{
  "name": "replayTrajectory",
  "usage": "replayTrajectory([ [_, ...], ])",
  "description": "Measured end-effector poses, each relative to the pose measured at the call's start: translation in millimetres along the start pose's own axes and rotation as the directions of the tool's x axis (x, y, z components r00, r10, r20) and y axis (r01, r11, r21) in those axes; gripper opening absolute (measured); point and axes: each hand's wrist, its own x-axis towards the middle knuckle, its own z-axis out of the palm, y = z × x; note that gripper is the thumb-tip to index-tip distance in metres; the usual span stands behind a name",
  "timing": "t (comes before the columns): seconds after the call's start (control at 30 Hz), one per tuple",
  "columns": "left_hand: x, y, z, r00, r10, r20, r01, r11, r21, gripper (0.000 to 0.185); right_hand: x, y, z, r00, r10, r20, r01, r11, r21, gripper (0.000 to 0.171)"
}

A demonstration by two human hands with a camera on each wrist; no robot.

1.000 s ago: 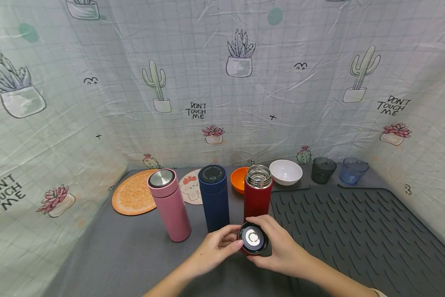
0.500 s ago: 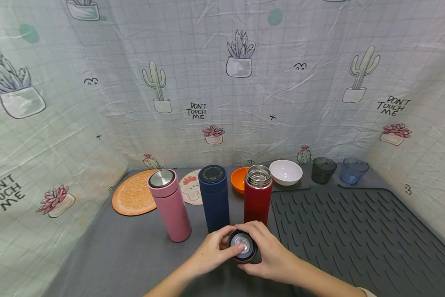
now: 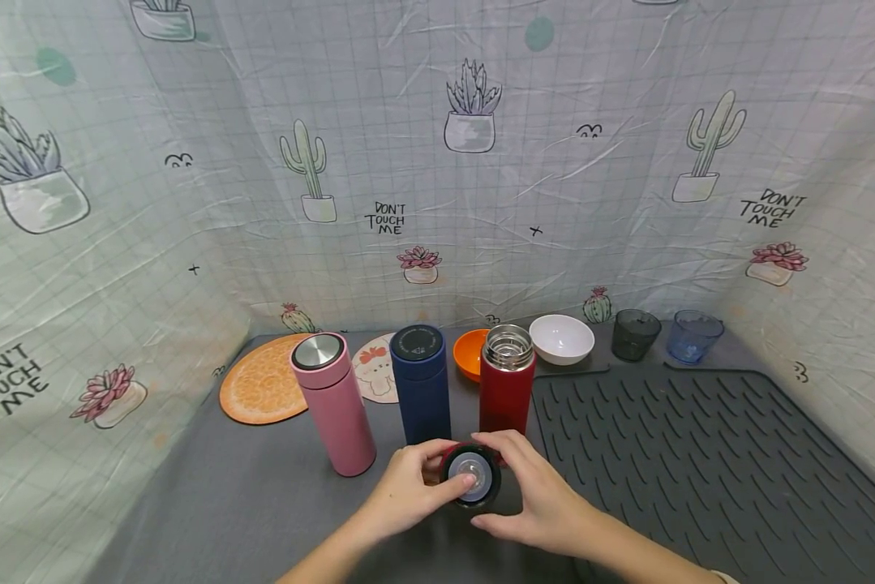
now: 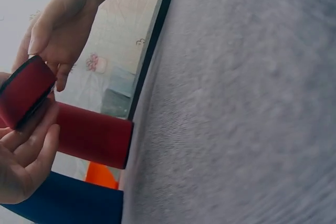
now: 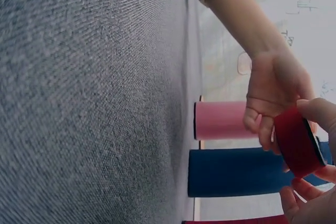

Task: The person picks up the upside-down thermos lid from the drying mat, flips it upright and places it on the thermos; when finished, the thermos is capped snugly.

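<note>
My left hand pinches a red lid in the head view, its thumb on the pale inner face and fingers round the side. That inner face, ringed in black, is turned up toward me. My right hand curves loosely about the lid's right side; its thumb stands slightly off the near rim, and its fingertips lie by the far rim. Just behind stands a red thermos, uncovered, with a steel mouth. The lid's red side shows between both hands in the right wrist view.
To the left stand a blue thermos and a pink thermos, both capped. Behind are an orange bowl, a white bowl, two tumblers and round mats. A ridged black mat covers the right.
The lid has shifted left and tipped in my hands. My left thumb has come onto its inner face, and my right hand has loosened from its earlier grip on the lid.
</note>
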Motion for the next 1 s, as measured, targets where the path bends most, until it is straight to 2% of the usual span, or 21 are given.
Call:
replayTrajectory([
  [0.1,-1.1,2.1,-1.8,0.995,0.071,-0.064,-0.068,0.996,0.054,0.035,-1,0,-2,0.999,0.035,-0.008,-0.035,0.999,0.029,0.075],
  [0.17,-1.7,3.5,-2.3,0.985,0.131,-0.11,-0.119,0.987,0.111,0.036,-1,1,-2,0.998,0.053,-0.013,-0.053,0.998,0.046,0.076],
  [0.3,-3.0,4.1,-2.4,0.952,0.248,-0.18,-0.207,0.953,0.219,0.038,0,1,-2,0.994,0.105,-0.007,-0.104,0.991,0.089,0.076],
  [0.37,-3.3,3.9,-2.2,0.928,0.315,-0.196,-0.258,0.927,0.272,0.039,1,1,-2,0.99,0.138,0.004,-0.138,0.983,0.121,0.076],
  [0.43,-3.1,3.6,-2.1,0.893,0.404,-0.199,-0.327,0.886,0.329,0.042,1,1,-2,0.986,0.168,0.016,-0.169,0.973,0.159,0.076],
  [0.5,-2.4,3.5,-2.0,0.847,0.498,-0.189,-0.401,0.83,0.387,0.047,3,0,-2,0.98,0.196,0.029,-0.198,0.961,0.194,0.074],
  [0.57,-1.6,3.5,-2.1,0.793,0.586,-0.165,-0.474,0.765,0.436,0.05,4,0,-2,0.974,0.22,0.045,-0.224,0.946,0.235,0.073],
  [0.63,-0.9,3.3,-2.4,0.747,0.651,-0.135,-0.53,0.706,0.469,0.052,6,-1,-2,0.967,0.247,0.064,-0.255,0.927,0.276,0.071],
  [0.73,-0.2,3.2,-2.9,0.7,0.709,-0.085,-0.589,0.641,0.491,0.053,8,-2,-2,0.964,0.251,0.084,-0.264,0.895,0.359,0.069],
  [0.87,0.9,2.8,-3.2,0.648,0.761,-0.026,-0.649,0.57,0.503,0.055,10,-3,-2,0.97,0.226,0.088,-0.242,0.862,0.446,0.066],
  [1.0,2.1,2.0,-2.8,0.587,0.81,0.022,-0.703,0.495,0.51,0.052,12,-5,0,0.978,0.192,0.075,-0.204,0.843,0.497,0.065],
])
